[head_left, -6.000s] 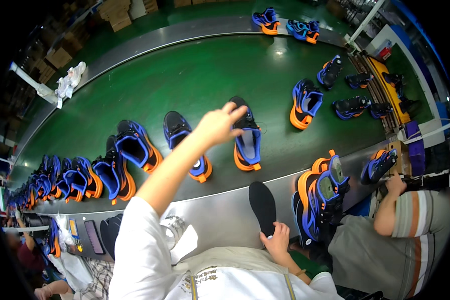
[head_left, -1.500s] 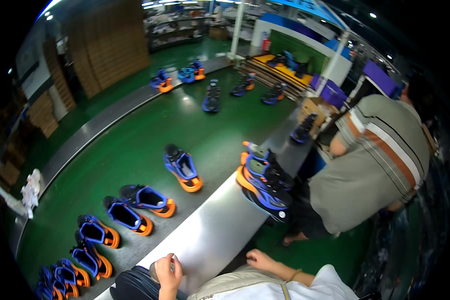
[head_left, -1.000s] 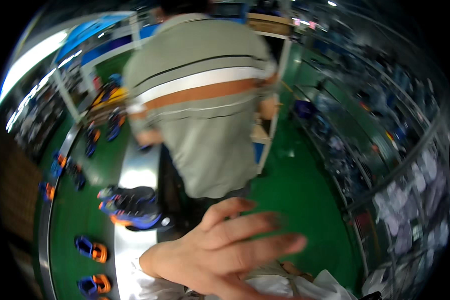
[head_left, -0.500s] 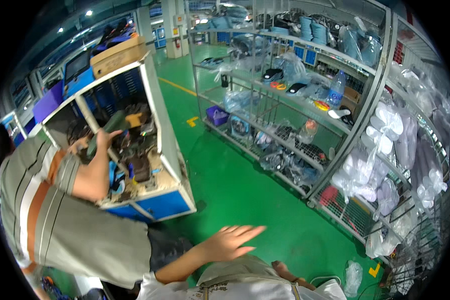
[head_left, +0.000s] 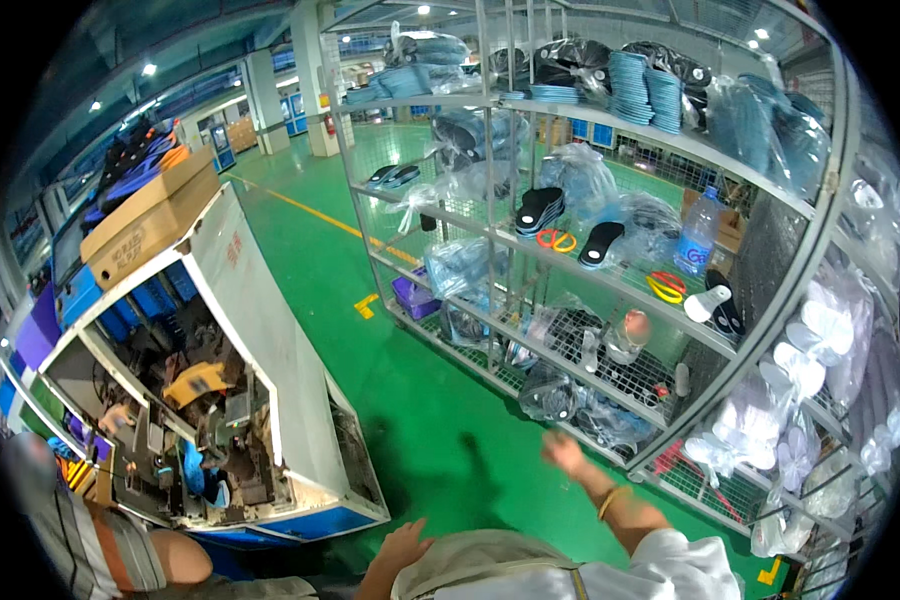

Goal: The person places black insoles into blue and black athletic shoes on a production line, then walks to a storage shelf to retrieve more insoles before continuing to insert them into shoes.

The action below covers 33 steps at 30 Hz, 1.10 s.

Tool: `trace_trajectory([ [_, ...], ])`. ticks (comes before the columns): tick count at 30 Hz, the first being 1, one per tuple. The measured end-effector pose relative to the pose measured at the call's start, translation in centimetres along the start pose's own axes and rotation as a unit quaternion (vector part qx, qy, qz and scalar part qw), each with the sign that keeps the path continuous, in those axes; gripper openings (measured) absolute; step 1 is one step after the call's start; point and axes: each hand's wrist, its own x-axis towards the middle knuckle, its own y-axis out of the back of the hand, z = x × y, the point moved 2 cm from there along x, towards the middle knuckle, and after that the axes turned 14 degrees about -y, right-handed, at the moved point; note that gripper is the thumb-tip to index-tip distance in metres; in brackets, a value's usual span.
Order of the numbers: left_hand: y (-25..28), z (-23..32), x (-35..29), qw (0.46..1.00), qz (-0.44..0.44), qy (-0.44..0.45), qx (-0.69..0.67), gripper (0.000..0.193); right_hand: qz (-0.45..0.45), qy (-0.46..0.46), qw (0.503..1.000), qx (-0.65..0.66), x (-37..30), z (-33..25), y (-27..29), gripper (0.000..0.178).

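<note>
Grey wire rack (head_left: 829, 183) noted ahead and to the right of both hands, its long side slanting from far left to near right. The right hand (head_left: 567, 452) is placed nearer, extended toward the rack's foot; a clear-bagged bundle (head_left: 548, 392) is seen on the low shelf just beyond it. No contact can be made out. Right grip: blurred, fingers apparently curled; whether anything is held cannot be told. Left grip: the left hand (head_left: 402, 545) is kept low near the body, fingers loosely extended, nothing seen in it.

On the middle shelf, black insoles (head_left: 602, 244), a clear bottle (head_left: 698, 232) and a pale insole (head_left: 707, 302) are laid out. Between hands and rack only green floor (head_left: 320, 260) is seen. To the left, a white cabinet (head_left: 280, 350) is sited, with a co-worker (head_left: 110, 540) partly shown beside it.
</note>
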Motion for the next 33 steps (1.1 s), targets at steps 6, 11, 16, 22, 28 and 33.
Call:
trace_trajectory([
  [6,-0.1,-2.4,6.3,0.981,0.016,0.138,-0.137,0.052,0.251,0.072,0.916,0.304,25.4,-11.8,21.0,0.034],
  [11,1.2,-2.5,8.3,0.914,0.175,0.296,-0.213,0.051,0.18,-0.215,0.907,0.315,40.9,-14.0,27.0,0.057],
  [16,3.7,-0.4,10.9,0.879,0.236,0.346,-0.23,0.049,0.124,-0.347,0.918,0.147,50.2,-12.2,26.7,0.074],
  [22,4.4,0.9,11.4,0.851,0.271,0.378,-0.242,0.047,0.188,-0.435,0.872,0.119,53.6,-14.6,27.1,0.092],
  [28,1.8,2.6,7.3,0.827,0.31,0.387,-0.265,0.045,0.077,-0.342,0.912,0.213,51.3,-17.0,27.2,0.086],
  [33,-1.5,2.7,7.5,0.817,0.332,0.378,-0.282,0.044,0.223,-0.317,0.844,0.371,55.1,-15.1,26.5,0.074],
])
